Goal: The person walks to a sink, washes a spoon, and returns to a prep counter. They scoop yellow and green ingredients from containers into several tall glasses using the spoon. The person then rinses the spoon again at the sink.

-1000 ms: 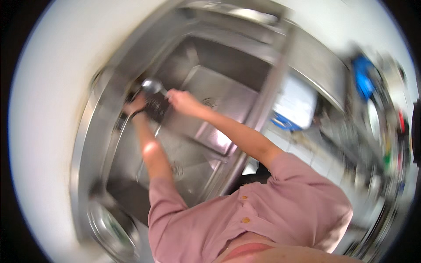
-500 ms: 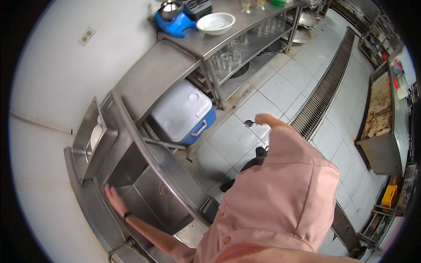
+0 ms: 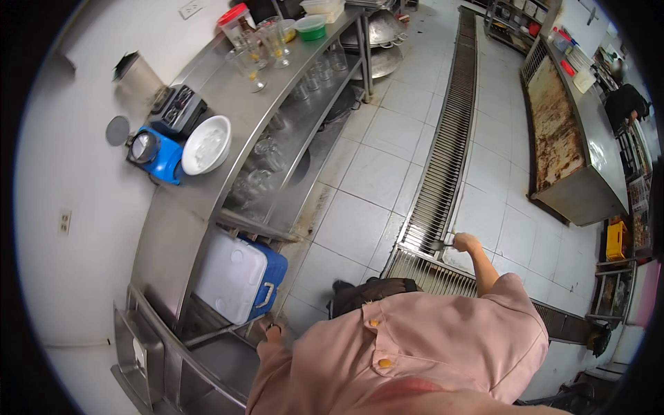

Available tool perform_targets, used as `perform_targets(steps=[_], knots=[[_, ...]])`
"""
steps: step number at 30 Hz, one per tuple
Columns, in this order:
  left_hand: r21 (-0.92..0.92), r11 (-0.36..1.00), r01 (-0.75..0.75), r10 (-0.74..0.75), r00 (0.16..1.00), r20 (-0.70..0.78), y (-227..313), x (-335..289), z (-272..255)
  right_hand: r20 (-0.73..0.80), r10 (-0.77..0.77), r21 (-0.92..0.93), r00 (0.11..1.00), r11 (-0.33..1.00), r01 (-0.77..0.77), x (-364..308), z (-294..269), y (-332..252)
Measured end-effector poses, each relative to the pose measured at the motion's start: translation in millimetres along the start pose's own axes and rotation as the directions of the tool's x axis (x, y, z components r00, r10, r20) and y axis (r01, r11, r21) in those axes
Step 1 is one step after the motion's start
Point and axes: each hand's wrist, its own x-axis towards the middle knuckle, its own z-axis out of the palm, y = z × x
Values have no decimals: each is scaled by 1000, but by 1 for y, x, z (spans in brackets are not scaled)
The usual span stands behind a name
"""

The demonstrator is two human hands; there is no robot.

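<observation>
My right hand (image 3: 467, 242) is out over the floor drain, its fingers closed round the handle of a small, dark, round-headed spoon (image 3: 441, 245). The spoon's exact kind is hard to make out against the grating. My left hand (image 3: 265, 328) hangs low beside the blue cooler (image 3: 263, 290) with a white lid, close to the edge of the steel sink (image 3: 221, 363). Its fingers are small and smeared, so I cannot see whether they are open or closed.
At left runs a steel counter (image 3: 181, 207) with a white bowl (image 3: 206, 145), a blue appliance (image 3: 158, 155), a blender (image 3: 155, 90) and glasses. A long floor drain grating (image 3: 449, 131) crosses the white tiles. A rusty-sided steel unit (image 3: 560, 131) and another person's dark sleeve (image 3: 624, 104) are at right.
My body has turned right, away from the sink. My left hand has come out of the sink basin to beside the cooler. My right hand, still holding the spoon, is now over the drain.
</observation>
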Motion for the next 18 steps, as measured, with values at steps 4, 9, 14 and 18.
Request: perform_targets(steps=[4,9,14,18], knots=[[191,960,205,-198,979,-58,26,51,8,-257,146,665,955,744,65,73,-16,-13],[229,973,34,70,899,-432,125,167,-52,-490,-89,543,867,747,384,198,-163,-105],[-41,698,-715,614,626,-480,339,241,-178,-553,-32,610,832,665,431,240,-298,-164],[345,316,-884,836,87,-542,555,243,-306,-634,217,746,742,424,513,265,-370,-151]])
